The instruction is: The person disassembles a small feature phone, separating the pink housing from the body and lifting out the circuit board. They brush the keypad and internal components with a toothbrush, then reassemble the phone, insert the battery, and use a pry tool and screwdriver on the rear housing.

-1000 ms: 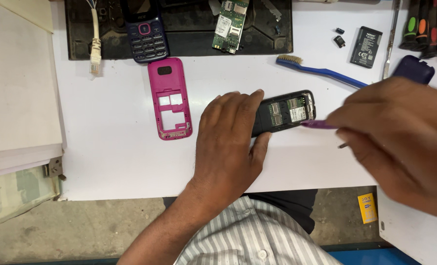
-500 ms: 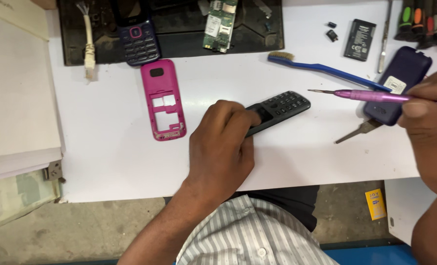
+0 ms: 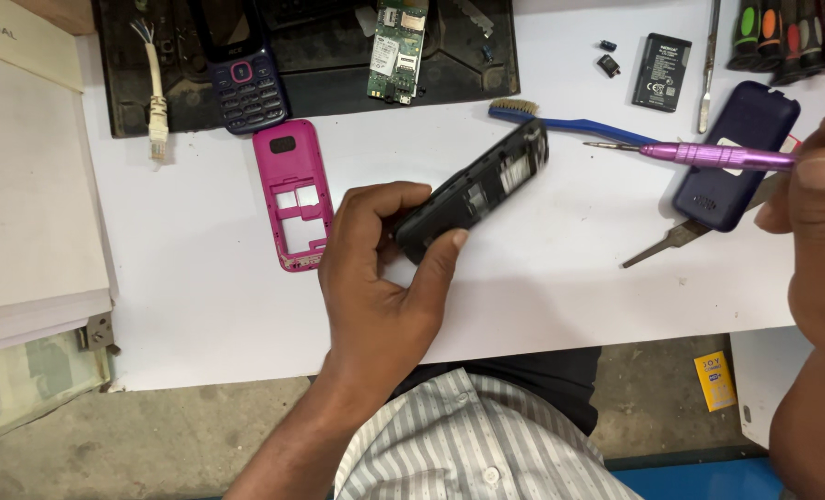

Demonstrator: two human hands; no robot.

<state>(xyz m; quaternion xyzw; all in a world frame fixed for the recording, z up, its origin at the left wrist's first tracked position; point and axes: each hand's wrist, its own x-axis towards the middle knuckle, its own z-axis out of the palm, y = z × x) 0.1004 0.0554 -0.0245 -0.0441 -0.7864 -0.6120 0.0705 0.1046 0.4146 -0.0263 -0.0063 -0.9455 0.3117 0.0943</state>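
Looking like a phone repair bench in a small workshop. White worktop [image 3: 542,296] is carrying an opened handset, a loose pink phone frame [image 3: 294,193], a bare circuit board [image 3: 397,46] on a black mat [image 3: 329,88], a loose battery [image 3: 661,59], a cleaning brush [image 3: 560,120] and a row of screwdrivers [image 3: 782,37]. Bare concrete floor [image 3: 135,444] is showing below the bench edge.

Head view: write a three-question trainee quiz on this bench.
1. True or false: the left hand grips the black phone body.
2. The screwdriver in the right hand is: A green, B purple, C black?
3. What lies just left of the left hand?

Key: 1 true. 2 B. 3 The pink cover, flat on the white table.
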